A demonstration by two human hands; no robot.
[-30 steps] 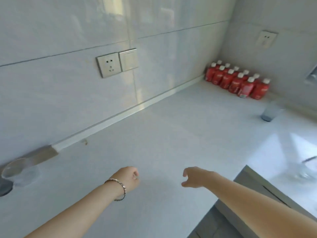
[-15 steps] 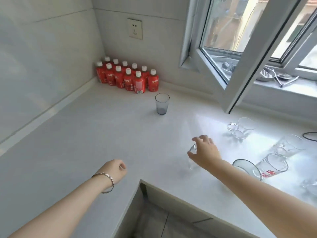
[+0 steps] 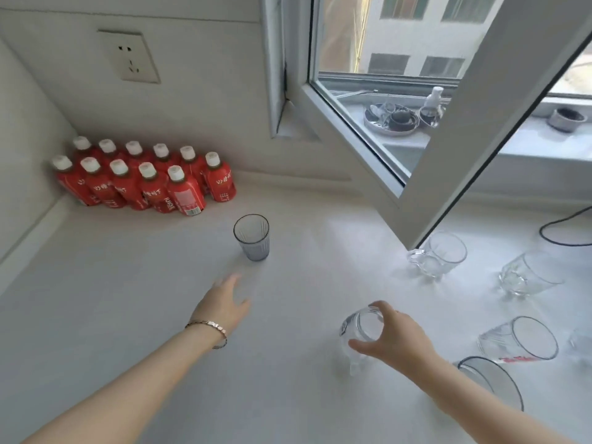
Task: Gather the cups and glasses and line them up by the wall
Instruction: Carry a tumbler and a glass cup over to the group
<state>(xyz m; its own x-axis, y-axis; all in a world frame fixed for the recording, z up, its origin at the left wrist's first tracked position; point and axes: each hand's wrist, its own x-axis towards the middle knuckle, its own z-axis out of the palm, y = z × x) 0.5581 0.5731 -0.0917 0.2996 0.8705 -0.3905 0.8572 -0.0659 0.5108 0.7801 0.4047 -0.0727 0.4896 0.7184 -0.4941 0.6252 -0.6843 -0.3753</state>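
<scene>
Red juice bottles (image 3: pixel 179 193) eleven, grey tumbler (image 3: pixel 252 237) one

head view | worn on the person's head | faces forward and down onto the worktop (image 3: pixel 134 293) corner | close range, arms reach in from below

White counter (image 3: pixel 128 299) meeting pale walls (image 3: pixel 198 100) at a corner; socket (image 3: pixel 129 56) sitting on the far wall; window sash (image 3: pixel 448 129) swinging inward over the counter; daylight coming through, showing a building (image 3: pixel 416 30) outside.
</scene>
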